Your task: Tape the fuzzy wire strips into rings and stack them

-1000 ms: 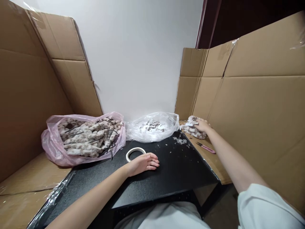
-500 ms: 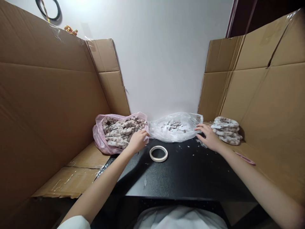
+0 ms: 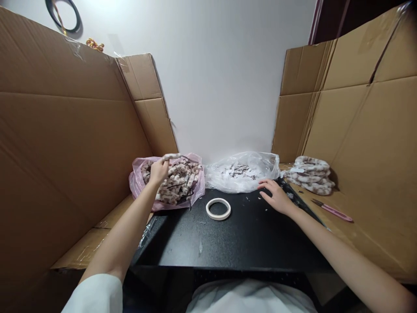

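Beyond the tall left cardboard panel [image 3: 81, 121] on your left, a black ring [image 3: 76, 26] and a knotted red-and-yellow cord [image 3: 94, 44] show against the pale wall [image 3: 221, 87]. To the right, a pink plastic bag [image 3: 137, 191] lies open, heaped with mottled brown-and-white fluffy strips [image 3: 177, 178] with thin dark ends. Your left hand [image 3: 159, 171] is over this heap, its fingers closed together and pinching one fluffy strip [image 3: 171, 156], which points rightward above the bag's contents with its dark tip past your grip. In front, toward the middle of the black tabletop [image 3: 247, 243], a white roll of tape [image 3: 218, 217] lies flat. Behind it and a little to the right, a clear plastic bag [image 3: 241, 184] holds dark and white scraps [image 3: 240, 170]. Your right hand [image 3: 275, 198] is palm down at that bag's near right edge, fingers spread and slightly bent, gripping nothing; whether the fingertips touch the plastic, you cannot tell. Farther right, a stacked fluffy bundle [image 3: 312, 176] with a white tag [image 3: 296, 170] sits on cardboard, just behind pink-handled snips [image 3: 335, 212], beside the right cardboard panel [image 3: 365, 143].
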`<state>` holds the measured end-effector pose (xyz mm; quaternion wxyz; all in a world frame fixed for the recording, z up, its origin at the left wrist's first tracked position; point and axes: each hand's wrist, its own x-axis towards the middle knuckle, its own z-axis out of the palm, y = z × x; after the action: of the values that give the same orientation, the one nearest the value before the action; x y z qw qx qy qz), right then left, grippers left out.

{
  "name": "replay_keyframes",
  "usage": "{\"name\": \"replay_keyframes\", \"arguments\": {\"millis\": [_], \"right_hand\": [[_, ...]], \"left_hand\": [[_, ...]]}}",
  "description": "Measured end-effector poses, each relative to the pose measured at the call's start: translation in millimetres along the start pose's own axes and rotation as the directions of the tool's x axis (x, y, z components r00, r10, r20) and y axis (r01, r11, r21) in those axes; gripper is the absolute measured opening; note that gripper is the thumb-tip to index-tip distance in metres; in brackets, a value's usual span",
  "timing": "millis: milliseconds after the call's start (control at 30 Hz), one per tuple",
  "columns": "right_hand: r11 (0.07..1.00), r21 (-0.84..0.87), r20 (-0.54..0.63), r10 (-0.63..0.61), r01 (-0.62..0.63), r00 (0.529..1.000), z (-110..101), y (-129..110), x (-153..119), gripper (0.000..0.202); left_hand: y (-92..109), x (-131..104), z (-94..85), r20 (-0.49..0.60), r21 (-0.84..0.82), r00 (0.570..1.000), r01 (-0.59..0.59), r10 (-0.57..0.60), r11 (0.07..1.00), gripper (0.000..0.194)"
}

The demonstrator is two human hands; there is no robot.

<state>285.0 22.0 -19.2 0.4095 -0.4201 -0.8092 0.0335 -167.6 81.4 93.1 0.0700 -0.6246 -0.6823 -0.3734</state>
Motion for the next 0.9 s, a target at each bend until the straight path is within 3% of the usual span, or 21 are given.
{"name": "replay_keyframes", "arguments": {"millis": [67, 167, 333, 433, 500, 600, 667, 767, 833, 900], "right_hand": [[0.999, 0.037, -0.027, 0.016, -0.015, 0.999, -0.4, -4.0, 2.7, 0.013], [0.994, 0.112, -0.042, 0.013, -0.008, 0.999, 1.8, -16.1, 8.5, 0.013], [0.964, 0.264, -0.03, -0.012, 0.019, 0.999, 7.2, -47.3, 20.1, 0.013], [0.929, 0.371, 0.002, 0.004, -0.004, 1.0, 10.9, -66.5, 27.3, 0.013], [0.884, 0.465, 0.038, 0.043, -0.056, 0.998, 15.2, -79.3, 32.6, 0.015], [0.723, 0.666, 0.147, 0.118, -0.186, 0.982, 26.7, -100.2, 41.5, 0.022], [0.547, 0.787, 0.26, 0.124, -0.285, 0.958, 37.5, -114.1, 48.0, 0.028], [0.331, 0.838, 0.425, 0.104, -0.435, 0.899, 52.9, -128.6, 60.7, 0.034], [0.227, 0.858, 0.438, 0.14, -0.46, 0.888, 57.5, -131.1, 73.6, 0.033], [0.13, 0.882, 0.417, 0.229, -0.453, 0.879, 54.3, -128.2, 90.9, 0.031]], "left_hand": [[13.9, 11.1, -10.0, -0.123, -0.386, 0.989, 0.033, -0.087, 0.922, 0.024], [43.5, 23.2, -28.1, -0.132, -0.77, 0.984, -0.025, -0.12, 0.638, 0.027], [104.5, 23.0, -74.0, -0.019, -0.963, 0.999, -0.007, -0.041, 0.268, 0.035], [136.9, 13.5, -99.1, 0.079, -0.99, 0.994, 0.069, 0.075, 0.124, 0.04], [153.5, 5.7, -105.2, 0.151, -0.988, 0.978, 0.145, 0.146, 0.053, 0.044], [171.3, -8.3, -93.2, 0.225, -0.972, 0.957, 0.232, 0.184, -0.02, 0.041], [179.3, -19.4, -74.2, 0.295, -0.946, 0.932, 0.316, 0.209, -0.077, 0.034], [186.1, -36.4, -41.0, 0.401, -0.883, 0.881, 0.445, 0.251, -0.151, 0.023], [187.0, -45.9, -22.8, 0.462, -0.843, 0.835, 0.518, 0.3, -0.146, 0.022], [185.4, -52.9, -10.5, 0.545, -0.791, 0.747, 0.609, 0.38, -0.063, 0.024]]}}
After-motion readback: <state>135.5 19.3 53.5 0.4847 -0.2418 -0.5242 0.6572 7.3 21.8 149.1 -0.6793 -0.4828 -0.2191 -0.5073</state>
